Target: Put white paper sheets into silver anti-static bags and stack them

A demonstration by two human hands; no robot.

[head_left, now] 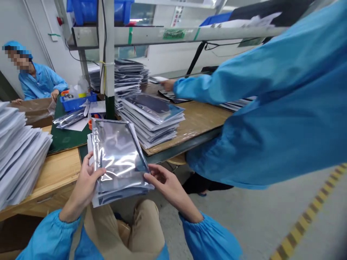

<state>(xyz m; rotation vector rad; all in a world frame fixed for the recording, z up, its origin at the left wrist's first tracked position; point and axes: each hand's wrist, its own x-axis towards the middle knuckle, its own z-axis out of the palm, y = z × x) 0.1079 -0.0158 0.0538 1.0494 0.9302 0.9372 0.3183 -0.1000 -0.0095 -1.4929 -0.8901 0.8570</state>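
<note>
A stack of shiny silver plastic-wrapped packets (119, 155) hangs over the front table edge, above my knees. My left hand (88, 178) grips the stack's left side, thumb resting on the top packet. At the right edge, the thumb and fingers of my right hand (162, 178) close on the packets. Glare covers much of the glossy top packet. Just behind stands a taller pile of wrapped packets (154, 119) on a brown board.
White packets (21, 155) pile up at the left. A blue tray (77, 103) stands beside a post (110, 83). At the right, a person in blue (271, 108) reaches over the brown board (200, 115). Another person (40, 81) sits far left.
</note>
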